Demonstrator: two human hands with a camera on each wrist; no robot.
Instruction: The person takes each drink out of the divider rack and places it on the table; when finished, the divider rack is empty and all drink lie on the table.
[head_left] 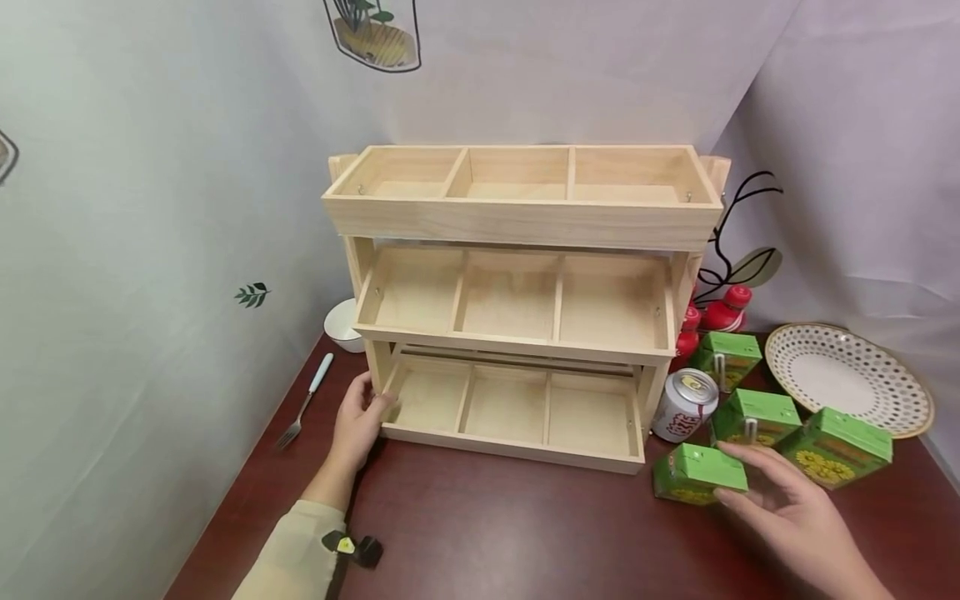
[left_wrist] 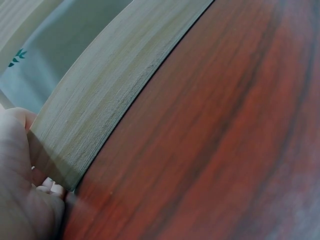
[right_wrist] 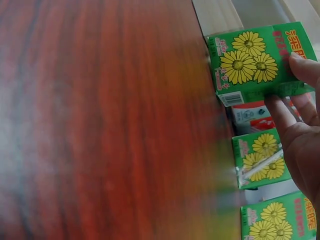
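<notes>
A three-tier wooden rack (head_left: 517,225), each tier split into three compartments, stands on the table. My left hand (head_left: 362,417) grips the front left corner of its lowest tier; in the left wrist view the thumb and fingers lie about the end of the wooden board (left_wrist: 100,95). With thumb and fingers my right hand (head_left: 795,508) pinches a green drink carton (head_left: 693,477) printed with yellow flowers, near the rack's front right corner. The right wrist view shows this carton (right_wrist: 250,62) between thumb and fingers. More green cartons (head_left: 757,417) stand just beyond the right hand.
Right of the rack are a white can (head_left: 684,406), red-capped bottles (head_left: 727,310) and a large dotted plate (head_left: 911,392). On the left lie a fork (head_left: 306,400) with a pale handle and a white bowl (head_left: 342,327). Cloth-like walls close in behind and left.
</notes>
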